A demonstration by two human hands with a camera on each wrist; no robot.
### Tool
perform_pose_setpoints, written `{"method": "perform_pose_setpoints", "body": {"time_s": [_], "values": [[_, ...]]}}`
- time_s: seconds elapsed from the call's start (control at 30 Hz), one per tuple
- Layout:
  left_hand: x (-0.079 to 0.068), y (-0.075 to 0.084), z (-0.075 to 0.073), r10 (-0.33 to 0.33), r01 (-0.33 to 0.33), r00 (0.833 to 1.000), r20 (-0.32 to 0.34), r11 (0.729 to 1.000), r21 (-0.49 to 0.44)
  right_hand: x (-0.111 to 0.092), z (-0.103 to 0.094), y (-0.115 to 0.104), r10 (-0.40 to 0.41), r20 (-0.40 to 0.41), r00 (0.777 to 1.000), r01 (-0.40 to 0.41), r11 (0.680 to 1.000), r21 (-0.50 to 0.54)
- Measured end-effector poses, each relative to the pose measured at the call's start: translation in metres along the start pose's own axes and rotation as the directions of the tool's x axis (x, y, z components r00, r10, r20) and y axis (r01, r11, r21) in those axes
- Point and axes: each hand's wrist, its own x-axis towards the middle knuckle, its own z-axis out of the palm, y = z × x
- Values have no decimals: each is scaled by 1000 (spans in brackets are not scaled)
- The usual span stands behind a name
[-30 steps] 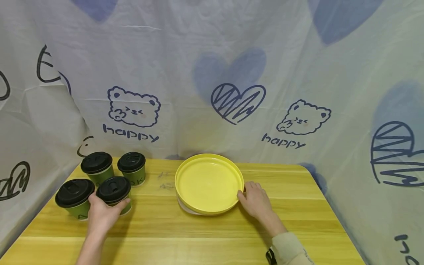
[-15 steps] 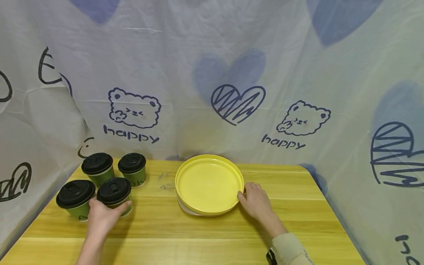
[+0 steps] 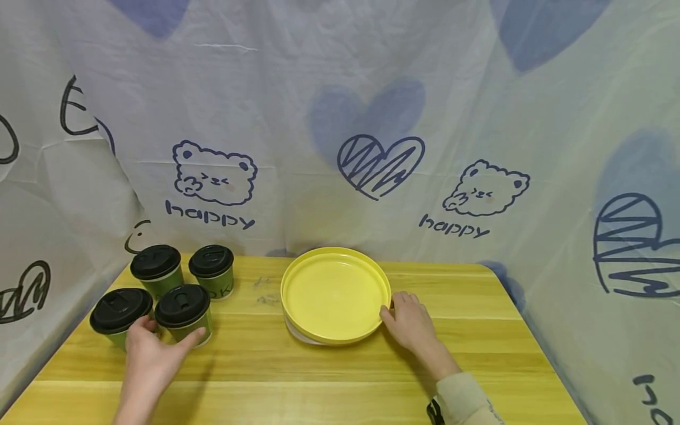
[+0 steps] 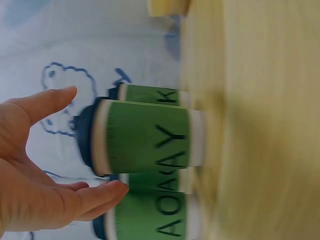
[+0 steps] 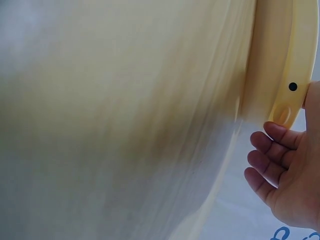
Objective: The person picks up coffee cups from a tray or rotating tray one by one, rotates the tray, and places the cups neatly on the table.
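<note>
My left hand [image 3: 151, 357] has its thumb and fingers spread beside a green paper coffee cup [image 3: 183, 310] with a black lid, the front right one of a group. Its fingers reach into the gap between this cup and the front left cup [image 3: 120, 313]. In the left wrist view, space shows between the thumb and the nearest cup [image 4: 147, 135], which stands upright on the table. My right hand [image 3: 413, 323] pinches the right rim of a round yellow tray [image 3: 336, 295], thumb on top. In the right wrist view, an index fingertip touches the rim's underside.
Two more lidded cups, a back left cup [image 3: 156, 271] and a back right cup [image 3: 211, 268], stand behind. Under the tray a white base [image 3: 297, 333] shows. The wooden table [image 3: 255, 378] is enclosed by a printed cloth [image 3: 297, 118] at the back and sides.
My left hand has let go of the front right cup, its fingers spreading and shifting slightly left. The cups, the tray and my right hand have stayed in place.
</note>
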Motion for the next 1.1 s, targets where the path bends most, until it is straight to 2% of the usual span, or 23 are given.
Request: {"method": "perform_pose_setpoints", "body": {"time_s": [0.2, 0.3, 0.37, 0.47, 0.57, 0.63, 0.7, 0.77, 0.83, 0.9, 0.97, 1.1], "values": [[-16, 20, -7, 24, -23, 998, -60, 999, 25, 0, -1, -2, 10, -9, 1000, -10, 1000, 7], [-24, 32, -7, 104, -100, 986, -132, 994, 42, -1, -1, -2, 26, -11, 1000, -26, 1000, 17], [-29, 38, -3, 201, -194, 962, -183, 979, 59, -2, -1, -2, 38, -12, 999, -38, 999, 26], [-31, 47, 8, 383, -369, 895, -231, 924, 100, -5, -2, -3, 60, -15, 998, -59, 997, 56], [-26, 52, 23, 556, -534, 804, -212, 831, 154, -8, -4, -2, 80, -25, 996, -77, 993, 90], [-19, 53, 35, 647, -614, 744, -166, 761, 212, -9, -6, -1, 86, -40, 995, -81, 991, 106], [-11, 54, 46, 713, -670, 693, -101, 690, 275, -9, -7, 1, 76, -67, 995, -69, 992, 109], [-3, 54, 58, 748, -700, 663, -21, 630, 337, -9, -10, 3, 61, -93, 994, -52, 993, 103], [5, 54, 70, 753, -714, 655, 59, 591, 376, -10, -12, 5, 44, -119, 992, -33, 995, 92], [12, 53, 81, 739, -718, 660, 133, 568, 403, -11, -13, 7, 29, -138, 990, -18, 997, 81], [19, 51, 93, 712, -714, 675, 191, 566, 412, -11, -14, 9, 10, -149, 989, -1, 998, 63], [33, 47, 113, 636, -688, 717, 284, 582, 434, -9, -15, 14, -16, -137, 991, 18, 1000, 12]]}}
